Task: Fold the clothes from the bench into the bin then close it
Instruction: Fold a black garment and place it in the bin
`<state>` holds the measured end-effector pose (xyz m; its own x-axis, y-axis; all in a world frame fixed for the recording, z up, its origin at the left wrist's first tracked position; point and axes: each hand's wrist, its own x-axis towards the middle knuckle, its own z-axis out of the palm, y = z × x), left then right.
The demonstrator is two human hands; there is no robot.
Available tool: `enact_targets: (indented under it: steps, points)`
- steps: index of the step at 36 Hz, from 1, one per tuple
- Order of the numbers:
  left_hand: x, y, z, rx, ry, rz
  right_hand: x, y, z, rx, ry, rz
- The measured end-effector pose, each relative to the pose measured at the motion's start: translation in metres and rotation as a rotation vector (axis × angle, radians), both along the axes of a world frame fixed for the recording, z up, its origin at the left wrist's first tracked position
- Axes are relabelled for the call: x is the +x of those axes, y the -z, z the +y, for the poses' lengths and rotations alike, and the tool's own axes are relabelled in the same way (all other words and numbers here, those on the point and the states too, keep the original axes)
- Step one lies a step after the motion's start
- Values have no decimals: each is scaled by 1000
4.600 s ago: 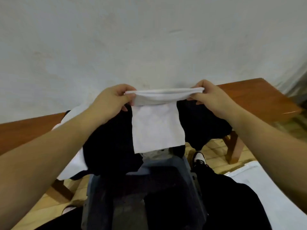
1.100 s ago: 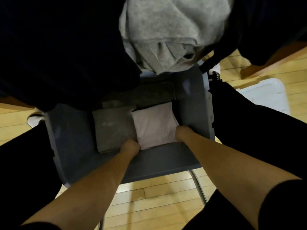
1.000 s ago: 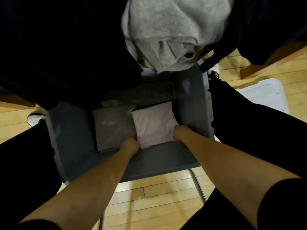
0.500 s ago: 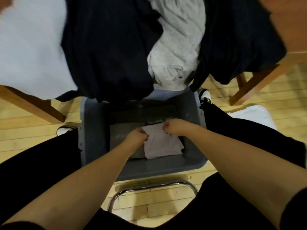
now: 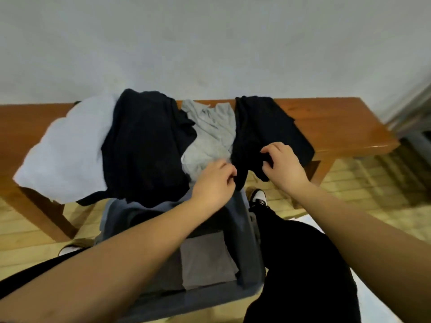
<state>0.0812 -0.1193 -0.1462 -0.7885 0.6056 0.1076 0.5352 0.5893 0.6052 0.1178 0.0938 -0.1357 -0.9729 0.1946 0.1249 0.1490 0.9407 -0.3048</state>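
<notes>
On the wooden bench (image 5: 345, 127) lie a white garment (image 5: 67, 150), a large black garment (image 5: 144, 145), a grey garment (image 5: 210, 134) and a second black garment (image 5: 263, 127) that hangs over the front edge. My left hand (image 5: 214, 183) pinches that second black garment's lower left edge. My right hand (image 5: 283, 167) grips a fold of it further right. The grey bin (image 5: 249, 259) stands open between my knees below the bench. Inside it lies a folded pale cloth (image 5: 205, 259).
A white lid (image 5: 373, 294) lies on the wooden floor at the lower right, partly behind my right leg. My shoes (image 5: 257, 198) stand by the bin. A pale wall rises behind the bench.
Both hands left the folded cloth in the bin and rose to the bench, where they took hold of the right-hand black garment. The view tilted up from the bin.
</notes>
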Motion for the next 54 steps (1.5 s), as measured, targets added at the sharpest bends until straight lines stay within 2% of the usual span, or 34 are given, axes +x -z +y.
enact_targets:
  steps: [3, 5, 10, 16, 20, 25, 31, 34, 38, 42, 46, 51, 54]
  points:
    - [-10, -11, 27, -100, 50, 196, -4, -4, 28, 146, 13, -65]
    - [-20, -13, 41, -240, 81, 281, -8, -4, 43, 202, 1, -150]
    - [-51, -4, 58, -614, 132, 298, -19, 2, 53, 261, -28, -364]
    - [-58, 7, 61, -672, 149, 354, -22, 18, 49, 397, 4, -350]
    - [-59, 13, 58, -553, 108, 302, -22, 22, 47, 450, 25, -306]
    - [-61, 5, 58, -468, 106, 225, -24, 17, 49, 396, 40, -274]
    - [-63, -9, 54, -454, 138, 40, -25, 4, 59, 157, 8, -358]
    - [-64, -24, 54, -279, 6, -99, -21, -14, 65, -49, 77, -340]
    - [-68, -41, 50, -87, -109, -162, -17, -27, 73, -249, 239, -170]
    - [-80, -74, 48, 154, -206, -300, -15, -46, 79, -418, 353, -20]
    - [-90, -103, 49, 435, -289, -483, -21, -68, 76, -502, 348, 64]
    - [-99, -147, 49, 487, -337, -396, -28, -96, 57, -565, 363, 130]
    - [-97, -171, 48, 593, -374, -455, -28, -116, 34, -495, 268, 210]
